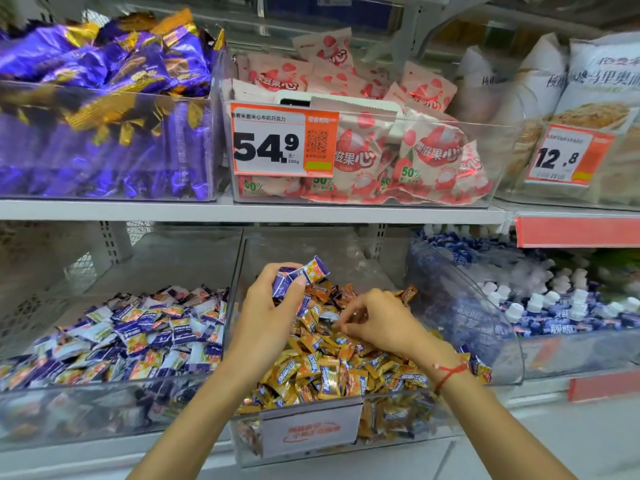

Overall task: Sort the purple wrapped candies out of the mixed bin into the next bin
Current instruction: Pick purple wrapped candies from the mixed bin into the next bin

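The person stands in front of a shop shelf and both hands are over the middle clear bin [242, 271] on the lower shelf. This mixed bin is full of orange and gold wrapped candies [332, 368], with some purple ones between them.

The left hand [273, 306] is raised a little above the pile, at the far left part of the bin. Its fingers are curled around a small bunch of purple wrapped candies [298, 275]; the thumb presses them against the fingers, and one candy with a purple and orange wrapper sticks out to the upper right of the fist. How many candies are inside the fist I cannot tell.

The right hand [377, 320] is lower, down on the pile, near the middle of the bin. Its fingers are bent and the tips come together on the candies, touching them. If something is already pinched between the tips, I cannot say, because the fingers hide it. A red string bracelet [448, 374] is around this wrist.

Just beside, on the left, stands the next bin [104, 403], holding many purple and white wrapped candies [138, 337]. On the right is a bin with blue and white packets [554, 306]. Above, on the upper shelf, I see purple and gold packets [104, 64], pink packets behind an orange price tag [284, 140] that reads 54.9, and pale bags at the far right
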Demonstrator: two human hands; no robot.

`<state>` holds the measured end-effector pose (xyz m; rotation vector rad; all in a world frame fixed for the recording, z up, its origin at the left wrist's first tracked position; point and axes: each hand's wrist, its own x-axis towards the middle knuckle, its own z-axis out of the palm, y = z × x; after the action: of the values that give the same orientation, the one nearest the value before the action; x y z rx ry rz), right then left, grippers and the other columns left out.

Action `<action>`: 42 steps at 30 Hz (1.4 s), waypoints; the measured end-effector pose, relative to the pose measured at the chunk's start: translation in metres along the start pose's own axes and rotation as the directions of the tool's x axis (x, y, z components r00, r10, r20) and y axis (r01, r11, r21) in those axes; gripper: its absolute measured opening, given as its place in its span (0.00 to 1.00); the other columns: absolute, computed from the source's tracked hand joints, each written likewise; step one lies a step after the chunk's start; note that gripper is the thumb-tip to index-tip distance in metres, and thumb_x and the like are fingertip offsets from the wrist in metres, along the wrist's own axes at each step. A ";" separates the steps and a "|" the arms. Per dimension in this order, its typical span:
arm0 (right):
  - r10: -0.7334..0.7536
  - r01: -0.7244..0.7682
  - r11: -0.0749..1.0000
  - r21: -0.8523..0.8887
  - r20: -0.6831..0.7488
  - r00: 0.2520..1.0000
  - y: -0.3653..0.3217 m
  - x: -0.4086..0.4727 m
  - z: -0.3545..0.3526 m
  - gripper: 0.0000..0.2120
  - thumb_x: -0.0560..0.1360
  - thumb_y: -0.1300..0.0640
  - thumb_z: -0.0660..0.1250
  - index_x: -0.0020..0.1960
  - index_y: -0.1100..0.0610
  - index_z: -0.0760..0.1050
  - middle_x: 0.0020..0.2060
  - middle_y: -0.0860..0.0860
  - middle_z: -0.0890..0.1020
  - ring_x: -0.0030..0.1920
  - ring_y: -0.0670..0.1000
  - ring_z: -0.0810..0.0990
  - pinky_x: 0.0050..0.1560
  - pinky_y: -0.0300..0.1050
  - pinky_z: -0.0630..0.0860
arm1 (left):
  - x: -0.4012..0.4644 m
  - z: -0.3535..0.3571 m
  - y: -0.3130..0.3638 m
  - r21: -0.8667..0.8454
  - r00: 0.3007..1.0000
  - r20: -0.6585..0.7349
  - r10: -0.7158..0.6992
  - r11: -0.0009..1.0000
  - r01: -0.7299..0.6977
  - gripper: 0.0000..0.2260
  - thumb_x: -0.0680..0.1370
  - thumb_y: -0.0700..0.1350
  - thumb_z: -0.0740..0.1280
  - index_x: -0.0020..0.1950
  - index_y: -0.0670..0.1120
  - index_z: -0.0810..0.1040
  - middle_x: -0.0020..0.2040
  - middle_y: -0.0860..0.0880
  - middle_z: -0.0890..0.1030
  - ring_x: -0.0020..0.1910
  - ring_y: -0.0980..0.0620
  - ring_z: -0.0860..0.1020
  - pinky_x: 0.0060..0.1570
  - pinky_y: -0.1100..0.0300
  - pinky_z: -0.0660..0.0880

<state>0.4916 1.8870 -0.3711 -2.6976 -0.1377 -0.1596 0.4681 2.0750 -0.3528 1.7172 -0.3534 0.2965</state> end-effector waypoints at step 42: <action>0.050 -0.004 0.525 0.851 -0.026 0.998 -0.041 -0.025 -0.021 0.10 0.68 0.52 0.75 0.49 0.51 0.84 0.43 0.51 0.86 0.41 0.43 0.82 0.41 0.36 0.77 | -0.013 -0.014 0.011 0.027 0.980 -0.077 0.183 0.983 -0.182 0.05 0.79 0.51 0.65 0.50 0.52 0.78 0.38 0.54 0.80 0.36 0.59 0.77 0.37 0.67 0.71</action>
<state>0.4600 1.9135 -0.3389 -1.6795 -0.1154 -0.1029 0.4514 2.0879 -0.3454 1.6899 -0.4519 0.5024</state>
